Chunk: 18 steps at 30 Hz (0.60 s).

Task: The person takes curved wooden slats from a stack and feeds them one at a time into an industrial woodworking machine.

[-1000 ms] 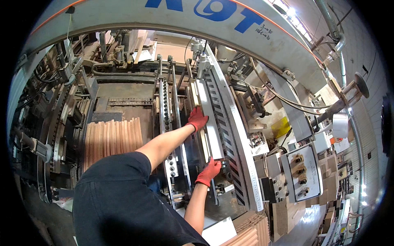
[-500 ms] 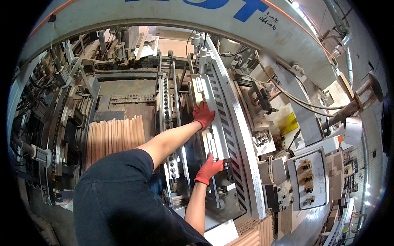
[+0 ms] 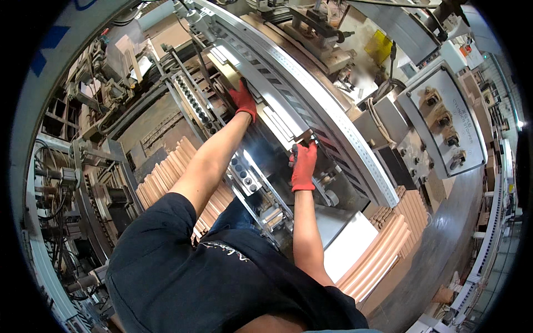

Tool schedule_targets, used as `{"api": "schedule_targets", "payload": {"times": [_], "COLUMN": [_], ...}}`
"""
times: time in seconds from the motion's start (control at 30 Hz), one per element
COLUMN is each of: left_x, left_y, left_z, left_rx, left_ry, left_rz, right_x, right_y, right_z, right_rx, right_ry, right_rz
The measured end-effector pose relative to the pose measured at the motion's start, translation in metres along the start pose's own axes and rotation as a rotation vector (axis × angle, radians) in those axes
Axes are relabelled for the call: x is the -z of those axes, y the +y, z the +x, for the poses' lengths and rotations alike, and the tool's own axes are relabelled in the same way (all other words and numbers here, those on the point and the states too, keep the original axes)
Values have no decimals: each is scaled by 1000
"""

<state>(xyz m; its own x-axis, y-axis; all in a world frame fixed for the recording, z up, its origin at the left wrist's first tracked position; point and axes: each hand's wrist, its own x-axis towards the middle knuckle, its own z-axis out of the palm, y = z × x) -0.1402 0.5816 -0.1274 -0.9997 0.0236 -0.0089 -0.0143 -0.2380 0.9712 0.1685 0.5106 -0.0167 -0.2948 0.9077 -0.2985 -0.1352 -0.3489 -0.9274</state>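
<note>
silver bar (image 3: 270,93) slants up-left from the right hand's (image 3: 303,161) curled fingers, grip unclear; left hand (image 3: 243,102) splayed alongside!

2 hands in 2 red gloves, 1 left hand (image 3: 242,101) and 1 right hand (image 3: 303,166), work at 1 machine with 1 ruled metal rail (image 3: 363,145) and 1 striped strip (image 3: 281,87). At right, 1 control box (image 3: 441,119) bears 4 knobs (image 3: 451,137); nearby are 1 yellow sheet (image 3: 378,46) and 1 white board (image 3: 352,247). Wooden strips (image 3: 166,175) fill at least 2 stacks, overlapping too closely to count. The pale bars (image 3: 272,123), partly covered, also defy a count.
</note>
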Motion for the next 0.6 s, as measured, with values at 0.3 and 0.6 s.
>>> {"api": "schedule_targets", "payload": {"times": [0.3,0.6], "left_x": [-32,-23], "left_y": [5,22], "left_z": [-36,-23], "left_rx": [190,219], "left_ry": [-86,21], "left_rz": [-246,132], "right_x": [3,2], "right_y": [7,3], "right_z": [8,7], "right_rx": [67,200], "right_ry": [43,-67], "right_rz": [-15,-195]}}
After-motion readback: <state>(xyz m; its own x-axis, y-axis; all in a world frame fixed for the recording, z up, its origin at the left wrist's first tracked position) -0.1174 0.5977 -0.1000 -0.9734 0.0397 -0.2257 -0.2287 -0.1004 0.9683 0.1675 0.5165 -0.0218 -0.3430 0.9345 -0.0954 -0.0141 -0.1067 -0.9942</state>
